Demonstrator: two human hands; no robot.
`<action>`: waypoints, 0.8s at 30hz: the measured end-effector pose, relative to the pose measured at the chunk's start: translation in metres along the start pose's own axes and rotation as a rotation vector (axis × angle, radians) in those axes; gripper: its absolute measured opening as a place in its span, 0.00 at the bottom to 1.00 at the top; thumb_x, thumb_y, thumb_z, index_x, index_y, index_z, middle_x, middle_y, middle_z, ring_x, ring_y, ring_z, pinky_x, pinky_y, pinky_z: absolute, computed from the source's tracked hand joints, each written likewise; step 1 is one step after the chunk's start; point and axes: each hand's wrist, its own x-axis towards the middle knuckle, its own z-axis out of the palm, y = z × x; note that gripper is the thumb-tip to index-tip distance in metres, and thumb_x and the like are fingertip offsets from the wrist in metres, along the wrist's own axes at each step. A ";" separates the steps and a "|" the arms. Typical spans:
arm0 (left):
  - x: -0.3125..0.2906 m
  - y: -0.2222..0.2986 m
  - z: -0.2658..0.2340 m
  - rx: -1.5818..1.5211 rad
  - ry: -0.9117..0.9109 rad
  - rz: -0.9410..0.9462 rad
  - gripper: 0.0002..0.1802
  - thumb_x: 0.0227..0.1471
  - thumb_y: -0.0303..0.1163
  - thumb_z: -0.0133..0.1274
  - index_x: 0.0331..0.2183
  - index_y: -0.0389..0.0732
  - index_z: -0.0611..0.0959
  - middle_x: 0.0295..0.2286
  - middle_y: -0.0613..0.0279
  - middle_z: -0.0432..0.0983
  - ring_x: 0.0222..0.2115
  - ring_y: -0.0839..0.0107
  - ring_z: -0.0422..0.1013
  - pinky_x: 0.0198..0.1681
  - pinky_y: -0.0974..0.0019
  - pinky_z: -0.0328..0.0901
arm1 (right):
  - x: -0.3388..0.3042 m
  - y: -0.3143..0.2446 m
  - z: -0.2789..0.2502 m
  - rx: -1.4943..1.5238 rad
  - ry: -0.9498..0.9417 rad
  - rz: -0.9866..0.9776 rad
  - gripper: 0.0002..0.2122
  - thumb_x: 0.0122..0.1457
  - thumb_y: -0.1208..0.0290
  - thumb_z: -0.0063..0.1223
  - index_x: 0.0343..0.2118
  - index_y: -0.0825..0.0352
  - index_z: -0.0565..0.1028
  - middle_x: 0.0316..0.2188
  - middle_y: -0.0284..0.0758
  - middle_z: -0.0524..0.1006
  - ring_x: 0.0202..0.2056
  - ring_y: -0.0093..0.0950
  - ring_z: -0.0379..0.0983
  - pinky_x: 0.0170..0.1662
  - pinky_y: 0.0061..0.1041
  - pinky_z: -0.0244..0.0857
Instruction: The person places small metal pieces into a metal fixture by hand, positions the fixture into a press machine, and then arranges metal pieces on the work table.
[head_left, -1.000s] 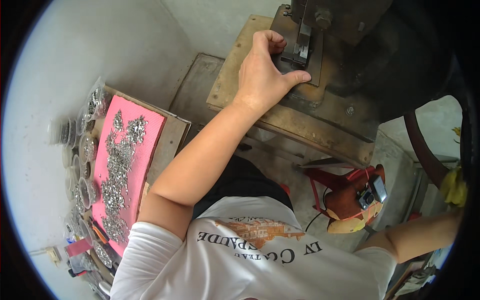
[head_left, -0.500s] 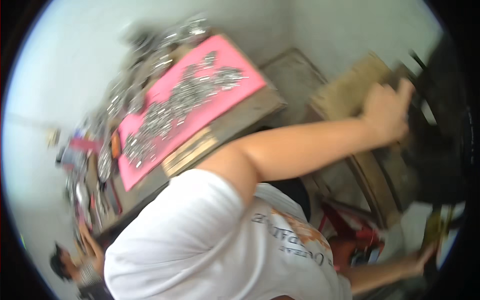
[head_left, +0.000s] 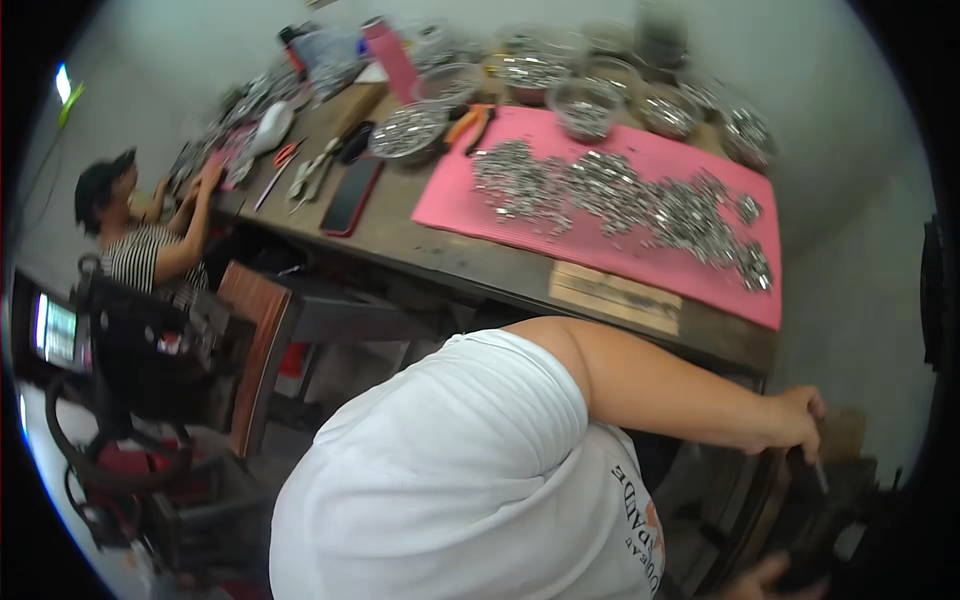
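My left arm reaches across to the right, and my left hand [head_left: 793, 420] bends down over a dark machine [head_left: 850, 515]. Its fingers are curled in, with a thin light-coloured piece [head_left: 822, 476] just below their tips; what they grip is not clear. At the lower edge my right hand [head_left: 758, 580] shows only in part, blurred beside a dark shape, so its fingers cannot be read. Many small shiny metal pieces [head_left: 690, 220] are spread on a pink mat [head_left: 450, 205], away from both hands.
On the wooden table [head_left: 400, 240] are bowls of metal parts [head_left: 408, 132], orange-handled pliers [head_left: 470, 128], a phone [head_left: 352, 197], scissors [head_left: 286, 154] and a pink bottle [head_left: 392, 60]. A wooden block [head_left: 615, 295] lies along its front edge. Another person [head_left: 150, 240] sits at the left beside a black machine [head_left: 150, 330].
The view has swung left, bringing more of the table, the other person and the black machine into sight. My left hand was more open and raised; its fingers now curl downward.
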 end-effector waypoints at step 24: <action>-0.193 0.074 -0.196 1.148 0.645 1.141 0.41 0.39 0.36 0.68 0.58 0.62 0.75 0.46 0.51 0.66 0.37 0.55 0.72 0.39 0.56 0.66 | 0.020 -0.270 0.126 1.706 -0.768 0.538 0.21 0.60 0.76 0.60 0.53 0.78 0.67 0.50 0.50 0.75 0.48 0.40 0.75 0.52 0.36 0.72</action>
